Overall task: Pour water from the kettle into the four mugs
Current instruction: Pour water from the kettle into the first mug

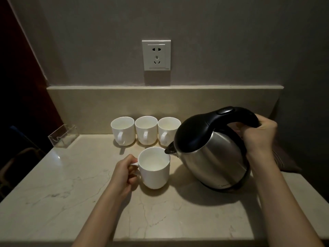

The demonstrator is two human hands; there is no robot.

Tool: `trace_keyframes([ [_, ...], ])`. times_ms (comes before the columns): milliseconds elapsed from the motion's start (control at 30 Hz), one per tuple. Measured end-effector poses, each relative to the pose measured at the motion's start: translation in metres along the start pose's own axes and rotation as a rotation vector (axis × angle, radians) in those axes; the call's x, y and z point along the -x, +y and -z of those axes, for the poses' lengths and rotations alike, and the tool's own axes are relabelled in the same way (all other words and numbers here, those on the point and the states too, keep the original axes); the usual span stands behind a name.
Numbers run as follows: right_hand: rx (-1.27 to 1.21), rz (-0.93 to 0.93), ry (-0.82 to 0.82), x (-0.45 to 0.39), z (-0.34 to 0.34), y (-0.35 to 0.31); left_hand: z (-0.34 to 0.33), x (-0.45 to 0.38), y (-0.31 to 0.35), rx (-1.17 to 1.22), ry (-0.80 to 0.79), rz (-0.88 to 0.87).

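Right hand [260, 134]: closed around the black handle of the steel kettle [211, 150], which is tilted with its spout at the rim of the front mug [154, 168]. Left hand [124, 172]: gripping that mug's handle, the mug standing on the marble tabletop [53, 202]. Water seems to lie in this mug; no stream can be made out. Three mugs [146, 130] stand in a row against the back ledge; whether they hold water cannot be told. Pouring into the front mug looks under way; how many remain is unclear. Wall socket [156, 55] above; clear plastic holder [63, 136] at left.
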State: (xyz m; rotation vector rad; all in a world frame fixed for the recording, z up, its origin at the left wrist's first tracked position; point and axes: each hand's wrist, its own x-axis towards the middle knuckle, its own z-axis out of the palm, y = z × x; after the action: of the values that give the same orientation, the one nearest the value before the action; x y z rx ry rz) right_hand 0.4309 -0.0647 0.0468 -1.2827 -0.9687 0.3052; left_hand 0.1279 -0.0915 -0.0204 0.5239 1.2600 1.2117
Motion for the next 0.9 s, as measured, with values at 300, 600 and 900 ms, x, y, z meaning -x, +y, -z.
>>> trace_keyframes([
  [300,0.096,0.027,0.010,0.006,-0.007,-0.012,0.005,-0.004,0.010,0.003,0.005,0.023],
  [600,0.139,0.046,0.013,0.005,-0.010,-0.022,0.011,-0.008,0.013,0.038,-0.018,-0.018],
  [900,0.135,0.059,0.017,0.006,-0.010,-0.027,0.015,-0.012,0.014,0.047,-0.037,-0.017],
])
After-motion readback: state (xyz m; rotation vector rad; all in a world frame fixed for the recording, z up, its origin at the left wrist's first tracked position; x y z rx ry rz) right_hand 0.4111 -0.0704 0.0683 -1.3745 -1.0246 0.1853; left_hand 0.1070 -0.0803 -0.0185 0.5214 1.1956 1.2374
